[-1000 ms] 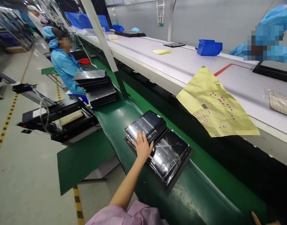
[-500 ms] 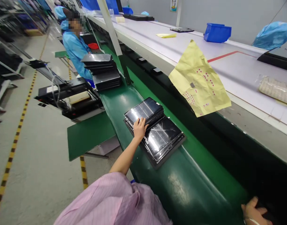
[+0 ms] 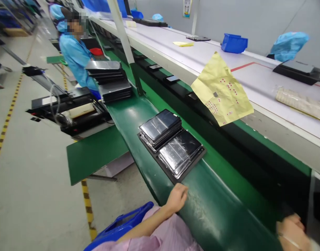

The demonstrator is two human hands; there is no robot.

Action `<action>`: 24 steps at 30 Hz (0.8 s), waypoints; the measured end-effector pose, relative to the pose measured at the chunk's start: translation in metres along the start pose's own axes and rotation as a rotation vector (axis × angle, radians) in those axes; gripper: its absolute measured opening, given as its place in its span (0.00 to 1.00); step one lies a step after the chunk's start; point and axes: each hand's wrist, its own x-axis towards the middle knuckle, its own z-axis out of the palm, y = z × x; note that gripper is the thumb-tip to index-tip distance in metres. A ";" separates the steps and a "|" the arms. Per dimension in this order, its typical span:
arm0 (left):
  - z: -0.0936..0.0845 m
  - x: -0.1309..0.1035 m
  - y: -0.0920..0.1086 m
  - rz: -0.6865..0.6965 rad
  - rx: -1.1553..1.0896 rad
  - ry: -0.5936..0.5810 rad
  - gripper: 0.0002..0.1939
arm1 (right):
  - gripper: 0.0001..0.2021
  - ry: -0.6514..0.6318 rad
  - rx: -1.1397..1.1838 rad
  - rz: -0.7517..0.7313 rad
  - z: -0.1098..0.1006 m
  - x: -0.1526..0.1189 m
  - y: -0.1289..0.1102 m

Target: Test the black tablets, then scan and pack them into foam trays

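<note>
My left hand [image 3: 177,197] hangs over the green bench mat, just below the near corner of a black tray [image 3: 173,176]. Its fingers are curled in, and no object shows in them. On the tray lie two stacks of flat, glossy dark panels that look like tablet screens: a taller far stack [image 3: 161,125] and a lower near stack [image 3: 179,151]. At the lower right edge, my right hand [image 3: 293,232] is smeared by motion over the dark gap beyond the mat. A dark blurred shape lies by its fingers; whether it is held I cannot tell.
A yellow sheet with red dots [image 3: 224,92] hangs from the white shelf [image 3: 160,48]. Farther along the bench stands a pile of black trays [image 3: 114,89], near a co-worker in blue [image 3: 76,55]. A blue chair [image 3: 120,225] is beside me; blue bin [image 3: 234,43] on the shelf.
My left hand has come off the far panel stack and drawn back toward me, its fingers now curled. My right hand has shifted slightly. The view has turned a little to the right.
</note>
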 end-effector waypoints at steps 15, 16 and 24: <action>0.102 0.018 0.024 -0.556 -0.631 -0.346 0.31 | 0.24 -0.025 0.445 -0.523 0.070 -0.257 -0.146; 0.098 0.020 0.015 -0.564 -0.636 -0.357 0.31 | 0.24 -0.109 0.524 -0.503 0.072 -0.252 -0.143; 0.076 0.024 -0.011 -0.448 -0.469 -0.558 0.30 | 0.38 -0.286 0.756 0.066 0.096 -0.167 -0.092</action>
